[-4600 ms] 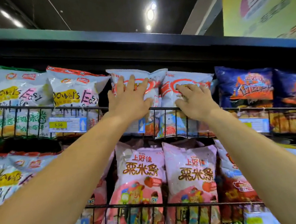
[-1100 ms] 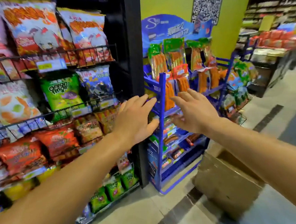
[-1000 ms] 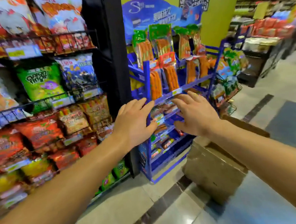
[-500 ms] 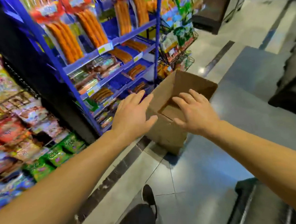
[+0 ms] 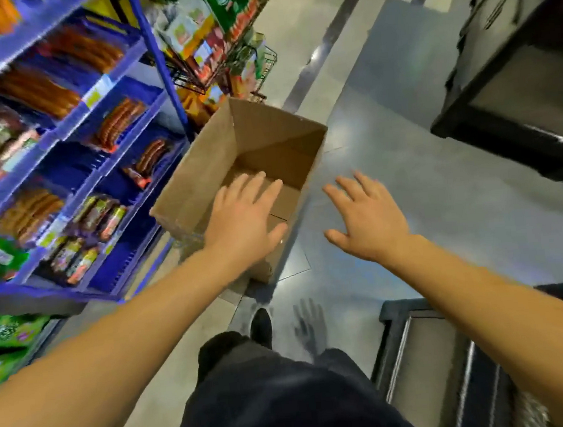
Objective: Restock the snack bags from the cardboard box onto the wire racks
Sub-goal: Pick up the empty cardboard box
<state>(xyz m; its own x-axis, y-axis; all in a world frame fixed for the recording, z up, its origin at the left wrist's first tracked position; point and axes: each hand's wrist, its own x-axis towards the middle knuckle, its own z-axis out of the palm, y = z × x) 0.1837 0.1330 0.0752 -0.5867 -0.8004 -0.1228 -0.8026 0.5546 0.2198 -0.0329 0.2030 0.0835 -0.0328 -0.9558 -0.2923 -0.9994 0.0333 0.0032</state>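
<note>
Nearest the camera: dark trousers [image 5: 284, 402] fill the bottom centre, one dark shoe [image 5: 260, 325] pointing forward on the grey tiled floor [image 5: 424, 172]. Black-framed fixture [image 5: 435, 363] at lower right, just beside the right leg. Both bare forearms stretch forward from the lower corners.

Left hand [image 5: 245, 222] palm down, fingers straight and slightly spread, holding nothing; it sits over the near part of the cardboard box [image 5: 200, 173], fingertips in front of the box's inside. Contact with the box rim: cannot tell. Right hand [image 5: 365, 220] also flat and released, fingers splayed, over bare floor just right of the box, apart from it.

Cardboard box stands on the floor, top open, one corner towards the person, close against the foot of the blue shelf unit [image 5: 123, 153]. The visible inside shows only brown bottom flaps; the near part is hidden by the left hand.

Left: blue shelf unit with sausage packs [image 5: 120, 120] and small packets, price tags on the shelf edges. Green snack bags [image 5: 0, 347] at the far lower left, blurred. Beyond the box: black wire basket stand [image 5: 223, 47] of mixed packets. Far right: dark counter [image 5: 518, 80]. Edges motion-blurred.
</note>
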